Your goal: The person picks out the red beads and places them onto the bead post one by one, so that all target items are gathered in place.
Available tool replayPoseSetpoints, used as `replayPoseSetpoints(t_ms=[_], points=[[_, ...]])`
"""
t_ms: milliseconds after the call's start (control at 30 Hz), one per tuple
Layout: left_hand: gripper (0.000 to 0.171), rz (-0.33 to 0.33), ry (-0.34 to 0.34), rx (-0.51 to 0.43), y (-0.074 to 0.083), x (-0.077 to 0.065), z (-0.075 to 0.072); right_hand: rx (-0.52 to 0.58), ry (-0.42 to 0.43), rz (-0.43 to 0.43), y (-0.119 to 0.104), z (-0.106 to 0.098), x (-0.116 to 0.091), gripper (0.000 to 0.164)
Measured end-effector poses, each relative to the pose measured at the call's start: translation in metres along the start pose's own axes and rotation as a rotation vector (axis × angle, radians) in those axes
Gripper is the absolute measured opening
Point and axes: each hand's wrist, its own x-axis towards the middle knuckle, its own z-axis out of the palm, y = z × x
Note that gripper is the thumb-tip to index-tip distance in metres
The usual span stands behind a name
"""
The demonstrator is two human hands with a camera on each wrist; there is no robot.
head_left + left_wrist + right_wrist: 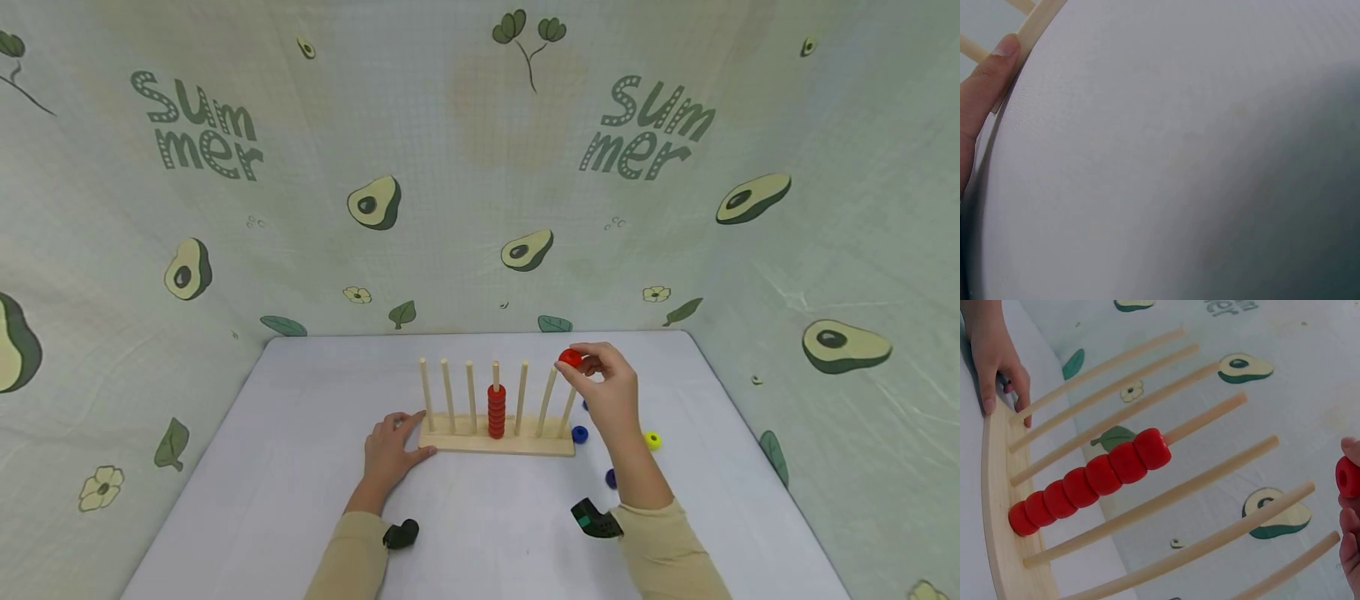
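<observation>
A wooden peg stand (457,442) with several upright pegs stands on the table. Red beads (497,412) are stacked on its middle peg, whose tip shows above them. My left hand (386,450) grips the left end of the base, its thumb (991,72) along the front edge and its fingers behind. Above the right end of the stand, my right hand (611,392) pinches a loose red bead (570,357) between thumb and fingers. In the right wrist view that bead (1349,477) shows its hole and is apart from every peg.
Blue beads lie right of the stand, one (580,434) close by its corner and another (611,478) partly behind the right forearm. A yellow bead (652,440) lies farther right. A printed cloth (450,275) hangs behind the white table (315,392).
</observation>
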Motion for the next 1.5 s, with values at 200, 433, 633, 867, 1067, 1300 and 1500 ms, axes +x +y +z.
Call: replayPoseSetpoints(t_ms=[200,433,633,867,1067,1300,1500], points=[[0.074,-0.002,-0.003,0.004,0.0,0.001,0.0,-0.002,0.001,-0.025,-0.007,0.007,-0.001,0.029],[0.074,0.001,0.001,0.004,-0.001,0.0,0.0,0.03,-0.014,-0.064,-0.013,0.015,-0.001,0.029],[0.075,-0.004,-0.005,-0.003,-0.001,-0.001,0.0,0.045,-0.034,-0.074,-0.015,0.024,-0.001,0.03],[0.074,0.006,0.011,-0.01,-0.001,-0.001,0.001,0.105,-0.067,-0.063,-0.023,0.03,-0.001,0.031],[0.073,0.022,0.034,-0.01,0.0,-0.002,0.001,0.121,-0.079,-0.043,-0.018,0.035,-0.003,0.03],[0.074,0.01,0.02,-0.015,-0.001,-0.001,0.002,0.092,-0.077,-0.01,-0.018,0.041,-0.004,0.03],[0.074,0.013,0.023,-0.013,-0.003,-0.001,0.003,0.089,-0.077,0.046,-0.025,0.048,-0.004,0.031]])
